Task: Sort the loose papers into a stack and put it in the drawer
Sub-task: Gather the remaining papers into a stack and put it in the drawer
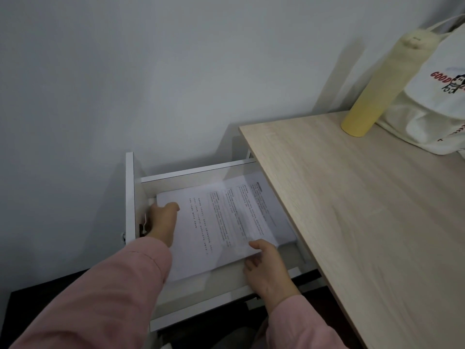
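- Stack of papers (216, 222) is inside the open drawer (201, 307), low over the floor. I cannot tell whether it is fully set down. Its right part runs under the worktop (364, 222) edge.
- Left hand (162, 222): thumb on top of the far-left corner, fingers hidden beneath or behind it. It reads as a pinch on the corner.
- Right hand (266, 270): thumb pressed on the near edge, fingers curled under the sheets. It is gripping the stack.
- Sheets are not square. The upper ones are fanned toward the right and their edges are offset.
- Risk 1: letting go unevenly could let the fan spread further, undoing the sort.
- Risk 2: the near corner sits close to the drawer's near wall. If it rides up over the rim, closing could crease or jam it.
- Risk 3: the left-hand fingers are just beside the drawer front, so a pinch is possible if the drawer is pushed too early.
- Yellow bottle (375, 86) and tote bag (432, 102) stand well apart on the worktop and pose no risk.
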